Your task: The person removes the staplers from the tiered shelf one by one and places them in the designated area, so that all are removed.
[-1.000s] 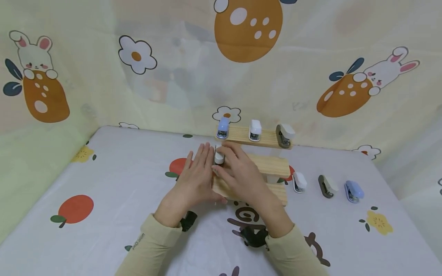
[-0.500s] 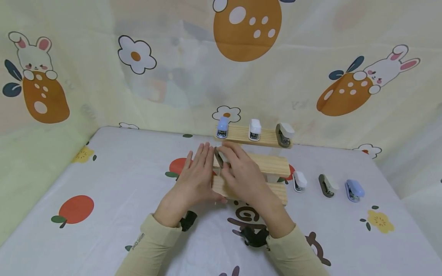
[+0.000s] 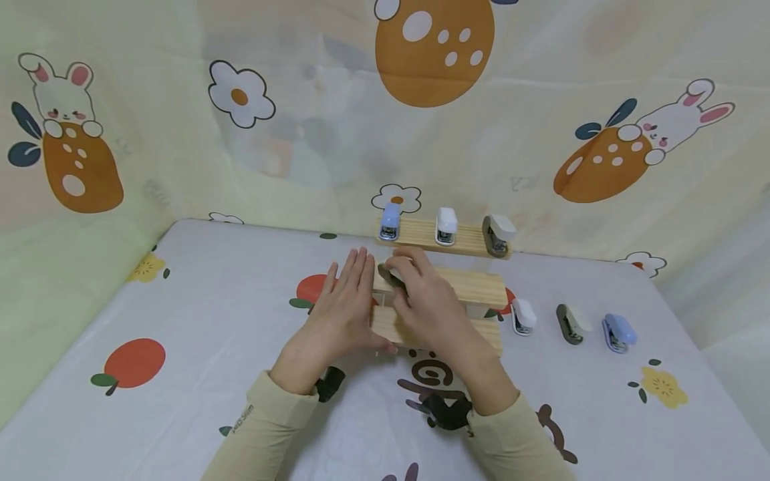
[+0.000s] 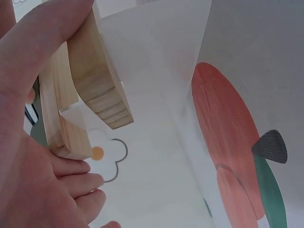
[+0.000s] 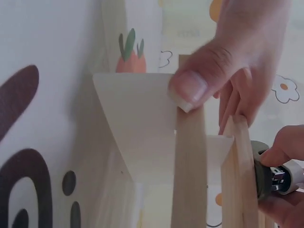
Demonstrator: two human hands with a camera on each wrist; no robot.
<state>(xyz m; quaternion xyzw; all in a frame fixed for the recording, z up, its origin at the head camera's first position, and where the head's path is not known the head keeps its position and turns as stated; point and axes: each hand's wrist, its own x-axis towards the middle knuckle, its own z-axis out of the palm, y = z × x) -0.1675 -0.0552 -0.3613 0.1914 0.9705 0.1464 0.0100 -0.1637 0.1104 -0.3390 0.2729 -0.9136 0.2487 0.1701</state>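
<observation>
My right hand (image 3: 436,310) pinches a small stapler with a dark grey-green base (image 3: 391,275) at the left end of the middle board (image 3: 478,286) of a three-tier wooden stand. In the right wrist view, the stapler (image 5: 262,173) sits against that board between thumb and fingers, its metal front showing. My left hand (image 3: 343,307) lies flat along the stand's left end, fingers straight and together. Its thumb reaches to the front edge of the lowest board (image 3: 388,325). In the left wrist view, the fingers (image 4: 83,185) lie beside the board ends.
The top board (image 3: 416,234) carries a blue stapler (image 3: 390,222), a white stapler (image 3: 446,226) and a stapler with a grey-green base (image 3: 497,235). Right of the stand lie a white stapler (image 3: 523,316), a grey-green one (image 3: 571,323) and a blue one (image 3: 618,333). A printed cloth (image 3: 198,374) covers the table.
The stapler in my right hand has turned from pointing straight back to slanting left, and the hand has shifted slightly right. My left hand stays in place.
</observation>
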